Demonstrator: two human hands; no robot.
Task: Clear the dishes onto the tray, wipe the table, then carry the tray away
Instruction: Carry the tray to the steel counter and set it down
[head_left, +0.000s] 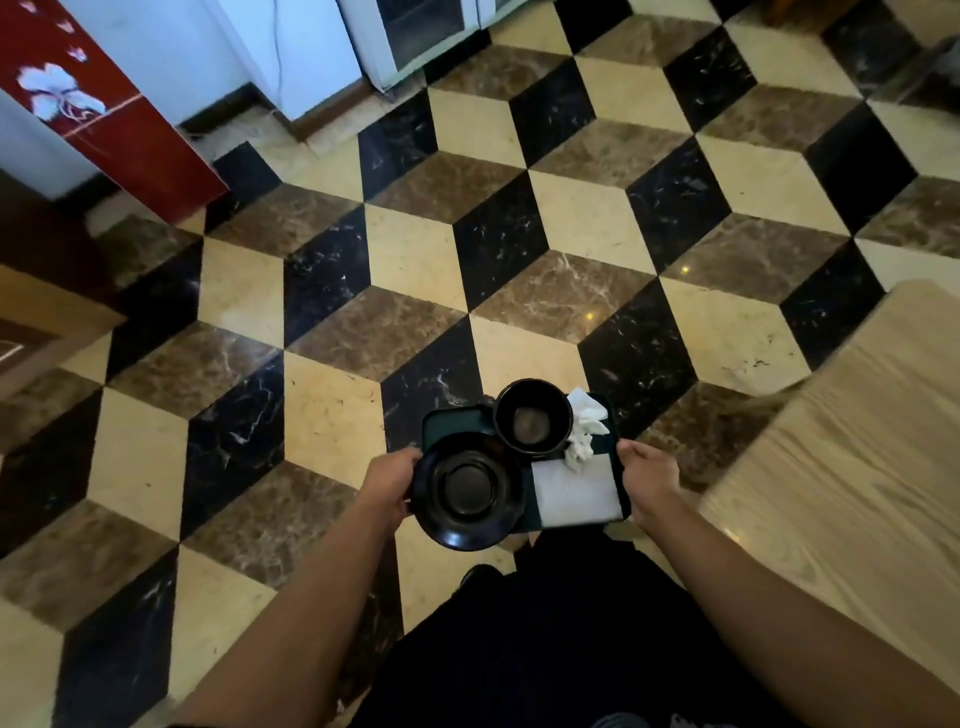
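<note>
A dark green tray (454, 418) is held low in the centre of the frame, above the floor. On it a black bowl (532, 417) stands at the far side, with only a dull patch seen at its bottom. A black plate (467, 489) lies at the near left corner and overhangs the tray's edge. A crumpled white tissue (584, 430) lies just right of the bowl, and a flat white napkin (575, 491) covers the near right corner.

The tray's left edge is gripped by the left hand (392, 483), its fingers curled beside the plate. The right edge is gripped by the right hand (649, 480), thumb on top.

A floor (415, 249) of cream, brown and black marble diamonds fills most of the frame. A light wood-grain bench (857, 441) is seen at the right edge, blurred. A red panel with a white flower (67, 93) stands at the upper left, and white appliances (374, 47) at the top.
</note>
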